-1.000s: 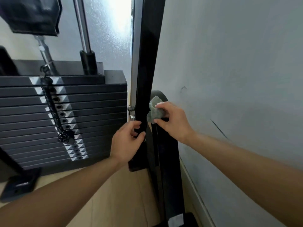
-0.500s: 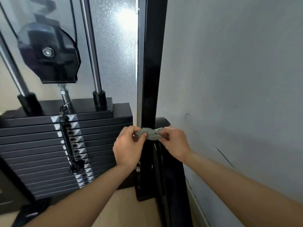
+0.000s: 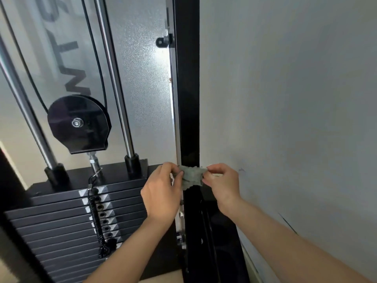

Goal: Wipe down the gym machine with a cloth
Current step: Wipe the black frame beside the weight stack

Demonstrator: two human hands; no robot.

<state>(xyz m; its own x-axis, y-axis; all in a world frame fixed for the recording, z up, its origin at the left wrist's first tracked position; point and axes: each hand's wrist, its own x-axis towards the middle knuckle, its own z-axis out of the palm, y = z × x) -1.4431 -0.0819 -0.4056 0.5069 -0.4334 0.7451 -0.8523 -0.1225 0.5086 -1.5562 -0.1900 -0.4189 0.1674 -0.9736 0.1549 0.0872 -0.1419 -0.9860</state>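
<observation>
A small grey-green cloth (image 3: 192, 176) is stretched flat across the front of the machine's black upright post (image 3: 188, 99). My left hand (image 3: 163, 193) pinches the cloth's left end and my right hand (image 3: 223, 183) pinches its right end, one on each side of the post. The cloth lies at about the height of the top of the weight stack (image 3: 75, 217).
Left of the post stand the black weight plates with a coiled selector pin cord (image 3: 98, 223), two chrome guide rods (image 3: 114, 78), a black pulley (image 3: 78, 123) and cable. A grey wall (image 3: 285, 99) runs close along the post's right side. Light wood floor shows below.
My left hand has taken the cloth's free end, so both hands now hold it stretched across the post. The view has tilted upward, showing the pulley and more of the post.
</observation>
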